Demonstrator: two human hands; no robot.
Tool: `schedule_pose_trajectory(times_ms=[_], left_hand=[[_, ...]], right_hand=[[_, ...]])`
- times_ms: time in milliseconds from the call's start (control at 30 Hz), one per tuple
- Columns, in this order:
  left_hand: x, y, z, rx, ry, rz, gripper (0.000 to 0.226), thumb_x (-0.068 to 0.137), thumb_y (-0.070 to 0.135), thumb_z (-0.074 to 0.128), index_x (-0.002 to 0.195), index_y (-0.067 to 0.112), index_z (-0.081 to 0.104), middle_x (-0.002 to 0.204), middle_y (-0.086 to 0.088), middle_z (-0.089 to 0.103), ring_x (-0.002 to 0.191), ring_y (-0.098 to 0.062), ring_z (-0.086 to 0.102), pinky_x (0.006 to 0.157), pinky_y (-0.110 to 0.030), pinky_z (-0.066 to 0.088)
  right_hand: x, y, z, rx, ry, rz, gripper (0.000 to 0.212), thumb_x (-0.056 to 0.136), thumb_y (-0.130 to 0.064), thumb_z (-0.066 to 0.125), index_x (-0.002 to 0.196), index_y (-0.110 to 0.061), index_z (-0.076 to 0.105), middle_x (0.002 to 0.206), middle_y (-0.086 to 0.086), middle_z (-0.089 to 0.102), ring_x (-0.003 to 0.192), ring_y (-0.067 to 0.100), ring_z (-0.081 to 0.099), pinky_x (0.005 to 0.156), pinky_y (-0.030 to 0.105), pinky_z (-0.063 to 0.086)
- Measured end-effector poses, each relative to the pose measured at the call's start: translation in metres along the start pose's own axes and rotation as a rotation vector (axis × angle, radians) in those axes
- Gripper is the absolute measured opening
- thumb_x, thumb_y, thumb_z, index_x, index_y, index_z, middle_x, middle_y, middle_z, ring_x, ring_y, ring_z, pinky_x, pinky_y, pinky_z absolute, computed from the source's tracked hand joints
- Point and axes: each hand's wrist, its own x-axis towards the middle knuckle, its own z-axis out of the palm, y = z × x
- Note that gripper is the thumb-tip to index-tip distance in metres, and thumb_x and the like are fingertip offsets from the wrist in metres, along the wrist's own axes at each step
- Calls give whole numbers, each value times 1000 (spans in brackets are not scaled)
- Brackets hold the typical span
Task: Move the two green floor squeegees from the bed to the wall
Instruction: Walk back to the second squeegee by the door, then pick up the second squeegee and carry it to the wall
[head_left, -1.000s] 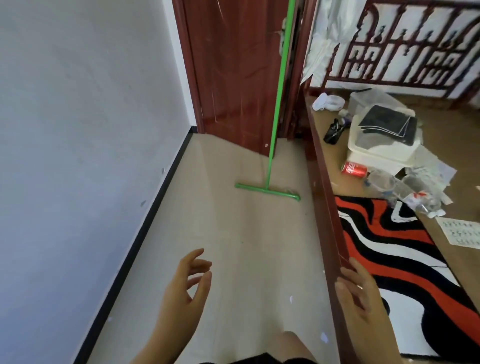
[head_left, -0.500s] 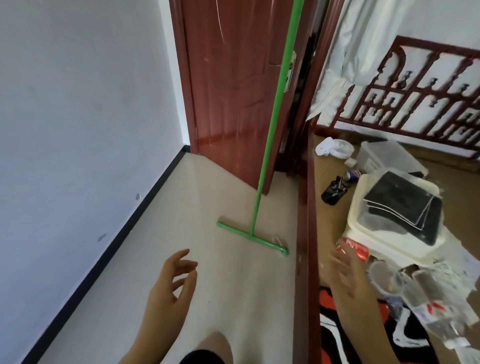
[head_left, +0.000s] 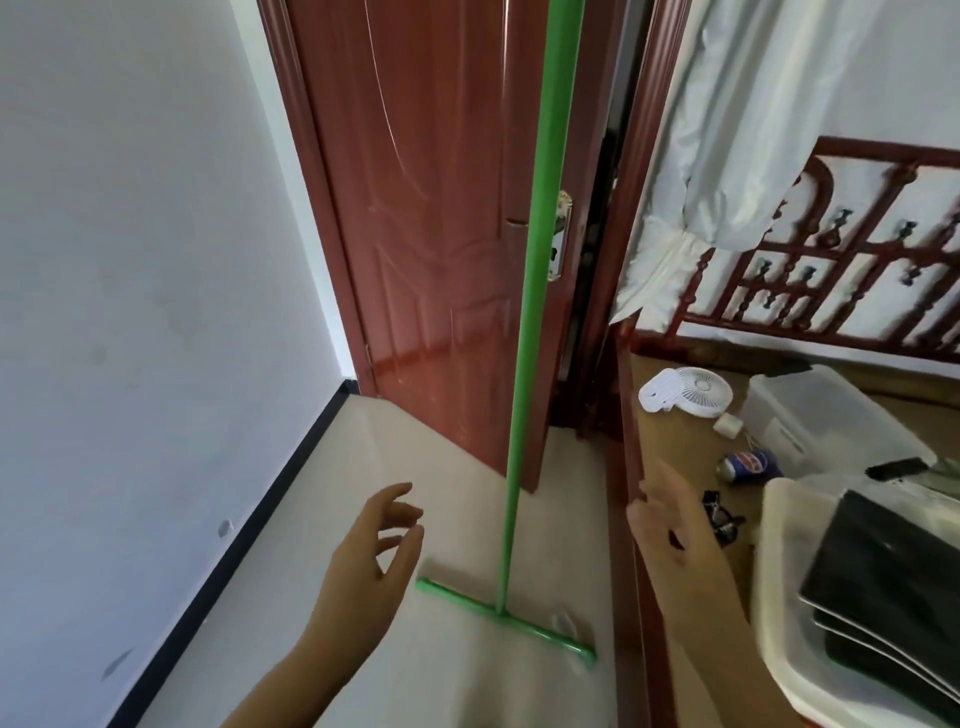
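Note:
One green floor squeegee (head_left: 524, 332) stands upright on the tiled floor, its long handle leaning against the red-brown door (head_left: 426, 218) and its blade (head_left: 506, 621) flat on the floor. My left hand (head_left: 369, 566) hovers just left of the handle's lower part, fingers apart, holding nothing. My right hand (head_left: 675, 525) is raised over the bed's wooden side rail (head_left: 631, 519), also with spread fingers and nothing in it. A second squeegee is not visible. The white wall (head_left: 145, 291) runs along the left.
The bed surface (head_left: 685, 447) on the right holds a small white fan (head_left: 685, 389), a drink can (head_left: 750, 464), clear plastic bins (head_left: 826, 415) and a white tub with dark trays (head_left: 872, 587). A carved red headboard (head_left: 831, 260) stands behind. A narrow floor strip lies between wall and bed.
The view has closed in on the door and squeegee and tilted up. My right hand has lifted off the bed rail and both hands have come forward toward the handle.

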Motion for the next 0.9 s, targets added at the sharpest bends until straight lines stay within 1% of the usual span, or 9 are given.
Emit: schedule_pose_trajectory(times_ms=[133, 267, 333, 467, 567, 667, 733, 833, 900], left_hand=[[84, 31, 26, 83, -84, 89, 35, 88, 22, 51, 119, 35, 40, 110, 2, 60, 101, -12, 58, 94, -29, 48], [160, 53, 68, 143, -115, 92, 50, 87, 29, 52, 133, 20, 34, 130, -4, 53, 117, -15, 51, 101, -37, 46], [187, 59, 87, 132, -135, 51, 50, 87, 29, 54, 132, 19, 35, 134, -5, 51, 120, -17, 50, 102, -40, 45], [218, 68, 109, 105, -111, 0, 18, 89, 27, 49, 104, 18, 46, 104, -8, 64, 93, -22, 64, 86, -38, 56], [230, 64, 112, 95, -68, 17, 7, 91, 26, 46, 96, 21, 45, 95, -10, 66, 85, -22, 66, 78, -29, 57], [241, 56, 105, 95, 9, 16, 15, 91, 23, 46, 105, 18, 47, 98, -10, 65, 88, -19, 63, 68, -13, 51], [250, 51, 94, 88, 81, -17, 20, 90, 21, 47, 110, 16, 46, 98, -11, 64, 88, -22, 62, 70, -18, 51], [266, 37, 70, 77, 199, -78, 19, 89, 19, 49, 107, 15, 46, 91, -11, 63, 84, -26, 60, 77, -41, 51], [279, 27, 50, 91, 259, -103, 10, 89, 19, 50, 98, 17, 46, 83, -1, 59, 79, -19, 58, 73, -36, 50]], right_hand=[[87, -49, 15, -38, -18, -135, 48, 88, -31, 51, 132, -37, 34, 126, -6, 49, 109, 3, 51, 90, 22, 43], [171, -95, 29, -115, -233, -259, 51, 89, -28, 51, 137, -30, 32, 128, -6, 49, 114, 7, 49, 79, 9, 44], [202, -114, 37, -183, -375, -334, 45, 90, -25, 50, 133, -27, 38, 122, -6, 56, 113, 9, 53, 85, 7, 43], [246, -121, 37, -257, -585, -353, 36, 87, -25, 54, 122, -21, 49, 114, 5, 66, 107, 17, 61, 99, 38, 47], [263, -121, 39, -236, -653, -402, 29, 86, -25, 56, 113, -15, 53, 108, 9, 68, 101, 18, 64, 94, 39, 51], [279, -125, 56, -209, -704, -424, 18, 85, -24, 58, 102, -19, 54, 102, 8, 68, 97, 18, 65, 89, 39, 54], [292, -130, 75, -191, -734, -461, 13, 85, -24, 59, 97, -19, 55, 94, 9, 68, 90, 18, 66, 83, 39, 55], [310, -143, 111, -192, -784, -491, 19, 84, -25, 58, 98, -12, 57, 91, 12, 68, 84, 21, 64, 79, 38, 54], [323, -151, 141, -208, -833, -487, 25, 83, -30, 57, 102, -13, 56, 96, 14, 69, 88, 25, 66, 83, 45, 53]])
